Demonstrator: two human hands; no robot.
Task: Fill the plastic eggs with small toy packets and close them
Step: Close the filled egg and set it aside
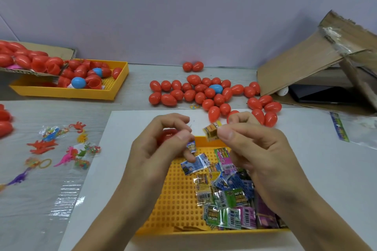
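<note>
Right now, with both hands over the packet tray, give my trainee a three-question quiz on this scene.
1. True or false: the right hand pinches an orange folded packet.
2. What does the left hand hold? A) a red egg half B) a blue egg C) a toy dinosaur
3. Fill in: among the closed red eggs on the table lies one ____ egg.

Key: 1 true; 2 A; 3 blue.
</note>
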